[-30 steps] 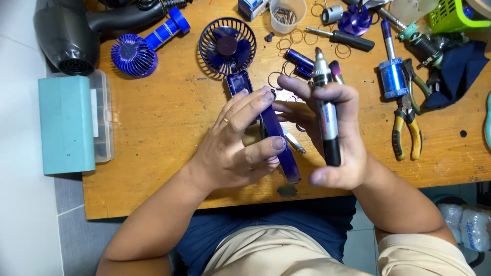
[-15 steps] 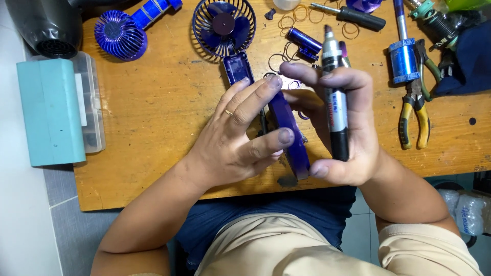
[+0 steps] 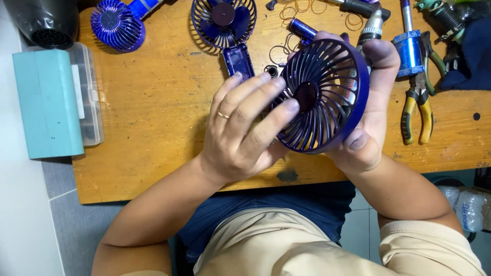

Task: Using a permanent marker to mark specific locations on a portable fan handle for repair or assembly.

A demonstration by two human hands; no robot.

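Observation:
Both my hands hold a round dark-blue fan grille [image 3: 327,92] above a wooden workbench [image 3: 153,102], its ribbed face turned up toward me. My left hand [image 3: 245,128] lays its fingertips on the grille's hub and left ribs. My right hand [image 3: 376,102] wraps the right rim, with the thumb at the lower edge. A pen-shaped tool with a silver tip [image 3: 372,28] sticks up behind my right hand's fingers; its body is hidden by the grille.
An opened blue hand fan [image 3: 223,20] with its handle [image 3: 239,59] lies just beyond my hands. Another blue grille [image 3: 116,23] lies at far left. A teal box [image 3: 48,102] and clear organizer [image 3: 91,92] sit at left, with yellow-handled pliers [image 3: 417,115] and a blue cylinder [image 3: 407,48] at right.
The blue part was held edge-on and looked like a thin strip. It is now turned flat, showing its full round ribbed face. The tool is mostly hidden behind it.

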